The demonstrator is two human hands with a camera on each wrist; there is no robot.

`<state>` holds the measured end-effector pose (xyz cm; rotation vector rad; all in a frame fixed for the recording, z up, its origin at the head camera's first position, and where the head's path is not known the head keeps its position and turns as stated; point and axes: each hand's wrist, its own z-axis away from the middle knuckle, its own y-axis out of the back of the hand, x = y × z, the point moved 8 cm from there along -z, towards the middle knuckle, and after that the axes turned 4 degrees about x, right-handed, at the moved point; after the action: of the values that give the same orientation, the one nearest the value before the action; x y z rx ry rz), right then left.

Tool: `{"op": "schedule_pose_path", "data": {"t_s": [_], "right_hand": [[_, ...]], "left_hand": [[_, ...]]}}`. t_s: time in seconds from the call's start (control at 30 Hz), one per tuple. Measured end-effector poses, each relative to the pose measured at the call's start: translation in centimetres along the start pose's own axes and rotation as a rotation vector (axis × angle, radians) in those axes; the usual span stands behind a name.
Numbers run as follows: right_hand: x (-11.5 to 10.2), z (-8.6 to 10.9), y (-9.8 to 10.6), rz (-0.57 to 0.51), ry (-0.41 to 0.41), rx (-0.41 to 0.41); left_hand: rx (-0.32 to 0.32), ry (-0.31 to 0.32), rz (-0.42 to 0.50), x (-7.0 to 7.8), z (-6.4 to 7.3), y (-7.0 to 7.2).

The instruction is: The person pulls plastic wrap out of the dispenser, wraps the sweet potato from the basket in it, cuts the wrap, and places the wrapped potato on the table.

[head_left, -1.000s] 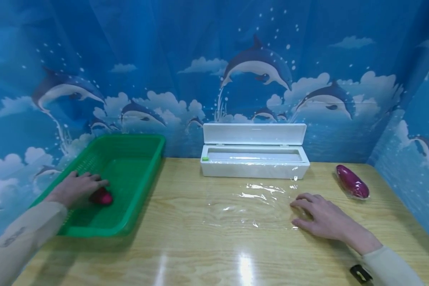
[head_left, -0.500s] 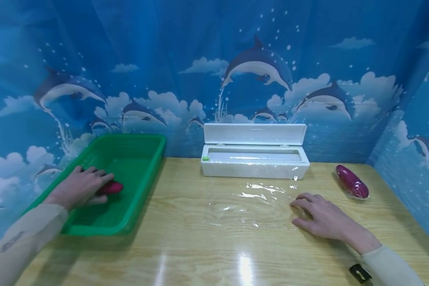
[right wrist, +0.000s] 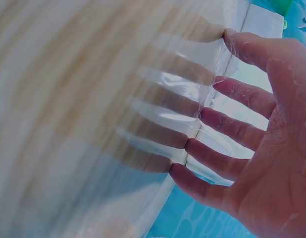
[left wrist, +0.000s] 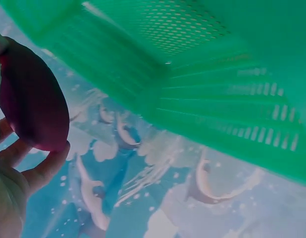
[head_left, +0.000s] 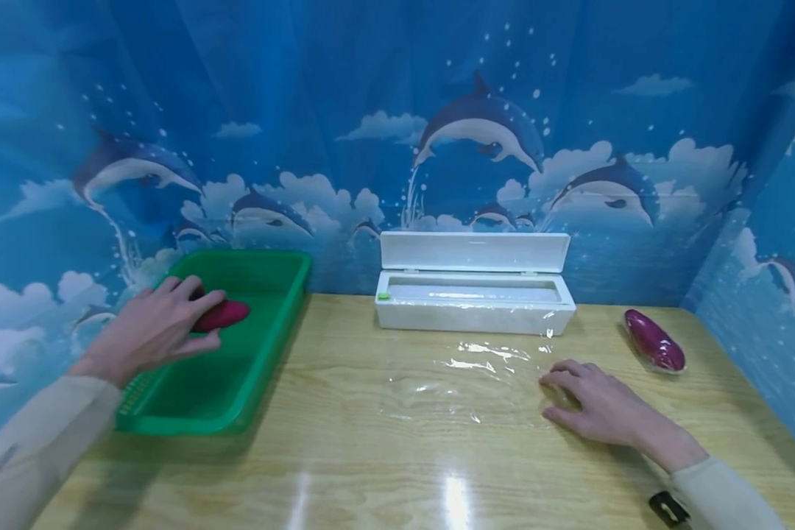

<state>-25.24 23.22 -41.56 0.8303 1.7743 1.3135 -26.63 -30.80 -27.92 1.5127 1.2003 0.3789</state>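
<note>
Nearest, right of and before the long white lidded box on the wood-grain bench, the right hand rests with fingers apart, tips touching a clear, glossy plastic film sheet that reaches back to the box. Dragging tips may crease the thin film or make it cling to itself. Left of the box, the left hand is clamped on a smooth purple eggplant-shaped object over the green perforated plastic basket; its slick surface might let it slip, or a low path might snag the basket. Right of the box lies a film-wrapped purple eggplant-shaped object. Count: two hands, two eggplant-shaped objects, one sheet, one basket, one box.
</note>
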Motion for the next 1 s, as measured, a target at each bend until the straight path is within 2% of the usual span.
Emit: {"op": "schedule_pose_path", "data": {"t_s": [0.17, 0.53, 0.7, 1.0], "right_hand": [[0.2, 0.1, -0.3, 0.002, -0.005, -0.012], [0.1, 0.2, -0.1, 0.008, 0.000, 0.013], [0.1, 0.2, -0.1, 0.006, -0.004, 0.011], [0.2, 0.1, -0.1, 0.004, -0.008, 0.005]], "left_hand": [[0.070, -0.003, 0.008, 0.8, -0.5, 1.3], [0.234, -0.039, 0.013, 3.6, -1.6, 3.5], [0.255, -0.011, 0.054, 4.4, -1.9, 4.0], [0.236, 0.040, 0.159, 6.2, -2.9, 5.2]]}}
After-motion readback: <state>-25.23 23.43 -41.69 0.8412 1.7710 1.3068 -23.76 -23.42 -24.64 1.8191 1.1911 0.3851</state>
